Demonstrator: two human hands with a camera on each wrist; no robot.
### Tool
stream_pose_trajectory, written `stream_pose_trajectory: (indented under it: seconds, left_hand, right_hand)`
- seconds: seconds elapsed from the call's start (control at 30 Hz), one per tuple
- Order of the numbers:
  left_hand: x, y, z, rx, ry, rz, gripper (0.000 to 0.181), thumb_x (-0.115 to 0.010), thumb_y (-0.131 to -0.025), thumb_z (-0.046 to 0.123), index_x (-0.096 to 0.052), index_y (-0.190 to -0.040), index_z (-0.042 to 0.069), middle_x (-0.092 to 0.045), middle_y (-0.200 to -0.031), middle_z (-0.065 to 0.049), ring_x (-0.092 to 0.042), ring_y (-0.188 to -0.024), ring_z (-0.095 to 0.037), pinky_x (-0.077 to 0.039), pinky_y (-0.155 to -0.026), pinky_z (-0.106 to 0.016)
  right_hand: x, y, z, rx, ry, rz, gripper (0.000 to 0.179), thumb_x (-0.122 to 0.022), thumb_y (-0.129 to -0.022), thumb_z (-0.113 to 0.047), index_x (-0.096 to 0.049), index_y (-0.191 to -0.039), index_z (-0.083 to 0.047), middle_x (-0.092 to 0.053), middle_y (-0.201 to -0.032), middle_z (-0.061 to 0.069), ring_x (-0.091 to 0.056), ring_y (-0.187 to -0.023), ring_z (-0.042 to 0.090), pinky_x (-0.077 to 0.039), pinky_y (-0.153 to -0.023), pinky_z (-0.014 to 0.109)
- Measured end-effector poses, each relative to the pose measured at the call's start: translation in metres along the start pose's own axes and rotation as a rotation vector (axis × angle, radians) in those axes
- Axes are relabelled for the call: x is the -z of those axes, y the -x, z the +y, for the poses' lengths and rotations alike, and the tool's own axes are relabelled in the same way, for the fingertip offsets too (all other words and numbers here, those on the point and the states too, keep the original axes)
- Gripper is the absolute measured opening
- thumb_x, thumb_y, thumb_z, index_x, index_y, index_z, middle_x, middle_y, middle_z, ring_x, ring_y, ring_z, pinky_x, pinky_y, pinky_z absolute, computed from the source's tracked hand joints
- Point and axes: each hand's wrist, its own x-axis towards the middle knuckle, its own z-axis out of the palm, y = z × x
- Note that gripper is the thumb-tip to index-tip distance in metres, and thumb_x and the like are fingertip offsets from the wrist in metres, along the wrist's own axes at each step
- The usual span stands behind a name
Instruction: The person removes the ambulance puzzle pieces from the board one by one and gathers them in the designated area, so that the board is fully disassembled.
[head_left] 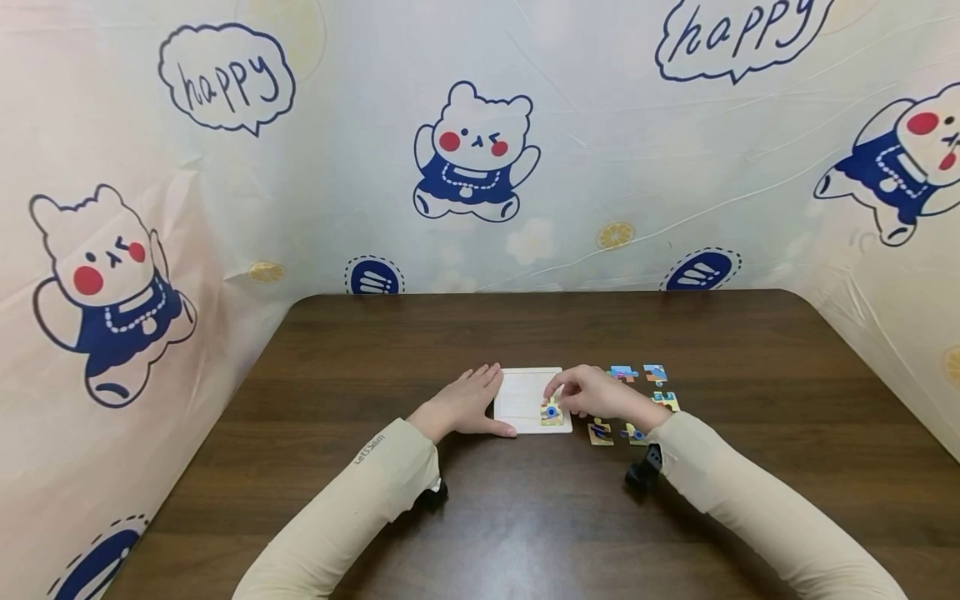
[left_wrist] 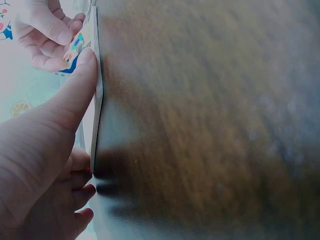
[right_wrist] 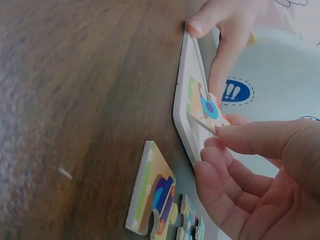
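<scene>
A white puzzle tray point(head_left: 519, 392) lies flat on the table. My left hand point(head_left: 471, 403) rests along its left side, fingers stretched out and thumb at the near-left corner. With thumb and fingertips, my right hand point(head_left: 600, 393) pinches a puzzle piece point(right_wrist: 206, 107) bearing a blue round shape. That piece is at the tray's near-right corner, tilted, with one edge low against the tray. The right fingers hide part of the tray's right side.
Several loose puzzle pieces lie right of the tray, among them a purple-and-tan piece point(head_left: 600, 432), a blue piece point(head_left: 655, 372) and a yellow piece point(head_left: 634, 433). The brown table point(head_left: 375, 333) ends at a printed cloth backdrop point(head_left: 322, 183).
</scene>
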Motion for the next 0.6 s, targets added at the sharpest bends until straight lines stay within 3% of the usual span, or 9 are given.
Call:
stream_pose_trajectory:
  seconds: [0.6]
  left_hand:
    - [0.0009, 0.0011, 0.0003, -0.004, 0.005, 0.002, 0.104, -0.052, -0.077, 0.070, -0.017, -0.146, 0.000, -0.014, -0.151, -0.013, -0.012, -0.137, -0.025, -0.013, -0.109, -0.039]
  right_hand:
    - [0.0019, 0.0011, 0.0027, 0.031, -0.041, 0.001, 0.014, -0.058, -0.086, 0.003, -0.065, -0.096, -0.004, -0.058, -0.065, 0.008, -0.050, -0.053, 0.019, -0.045, -0.049, 0.031]
